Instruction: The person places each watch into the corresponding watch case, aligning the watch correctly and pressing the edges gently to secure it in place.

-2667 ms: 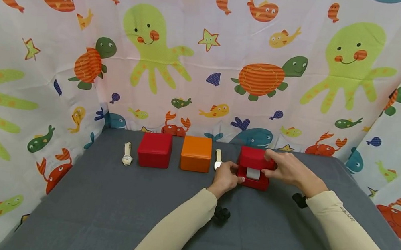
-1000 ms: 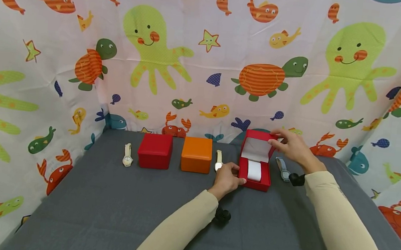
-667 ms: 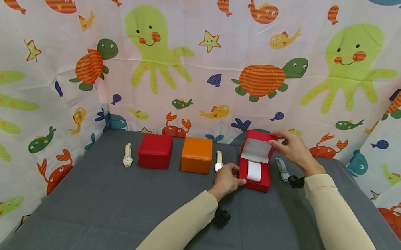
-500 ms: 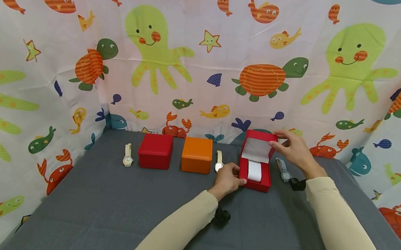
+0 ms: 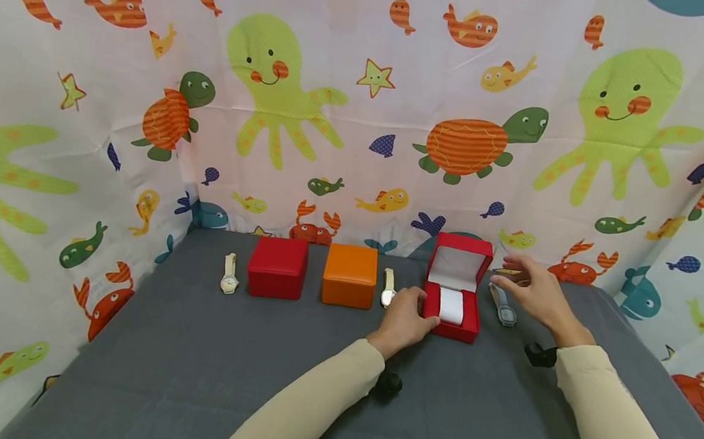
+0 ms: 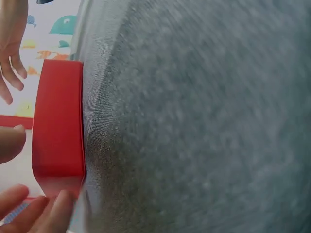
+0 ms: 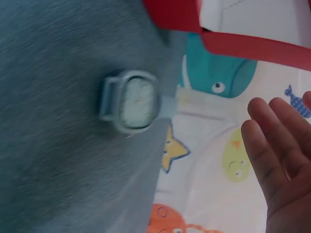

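A red watch box [image 5: 458, 332] stands on the grey cloth with its lid [image 5: 459, 258] raised. Inside lies a white cushion [image 5: 451, 305]. My left hand [image 5: 404, 320] holds the box at its left side, thumb at the front corner. The left wrist view shows those fingers [image 6: 60, 208] around the corner of the red box wall [image 6: 58, 121]. To the right of the lid, my right hand [image 5: 536, 294] hovers with loosely bent fingers, holding nothing. Just beneath it a blue-grey wristwatch [image 5: 503, 306] lies flat; its square face [image 7: 138, 103] shows in the right wrist view.
Left of the left hand lies a cream-strapped watch [image 5: 388, 287]. Beyond it stand a closed orange box [image 5: 349, 276] and a closed red box [image 5: 277, 267]. Another pale watch [image 5: 229, 275] lies at the far left. A patterned curtain [image 5: 363, 107] hangs at the table's back edge.
My right hand swung the lid of the red box up, then let go and moved right and down towards the blue-grey watch. My left hand has stayed at the box.
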{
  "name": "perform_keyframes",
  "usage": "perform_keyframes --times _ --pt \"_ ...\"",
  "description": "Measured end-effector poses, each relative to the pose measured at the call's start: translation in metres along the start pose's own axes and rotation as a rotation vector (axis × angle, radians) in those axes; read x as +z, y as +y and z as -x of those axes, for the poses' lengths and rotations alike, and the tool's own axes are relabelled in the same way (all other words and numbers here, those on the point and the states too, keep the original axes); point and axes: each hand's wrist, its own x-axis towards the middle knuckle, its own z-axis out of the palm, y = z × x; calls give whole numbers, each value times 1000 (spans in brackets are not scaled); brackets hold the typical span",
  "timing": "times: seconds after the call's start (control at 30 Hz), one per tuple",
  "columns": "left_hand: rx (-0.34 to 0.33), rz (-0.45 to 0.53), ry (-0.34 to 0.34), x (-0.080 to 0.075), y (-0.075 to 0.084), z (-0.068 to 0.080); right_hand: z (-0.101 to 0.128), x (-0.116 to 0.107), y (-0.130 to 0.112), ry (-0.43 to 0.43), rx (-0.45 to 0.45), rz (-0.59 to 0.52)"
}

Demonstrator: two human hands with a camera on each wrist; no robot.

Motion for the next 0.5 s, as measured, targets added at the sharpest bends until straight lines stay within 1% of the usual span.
perform_keyframes --times 0.1,0.17,0.2,0.3,0.5 --pt "133 -146 32 1 2 -1 8 0 6 5 8 6" --pt "205 -209 35 1 4 -3 12 0 10 4 17 11" --pt "227 -232 27 0 5 -4 15 0 11 0 26 14" --pt "251 -272 -19 -2 9 -9 21 0 15 -24 58 28" --pt "237 -329 -141 -4 14 -22 33 0 23 -80 104 37"
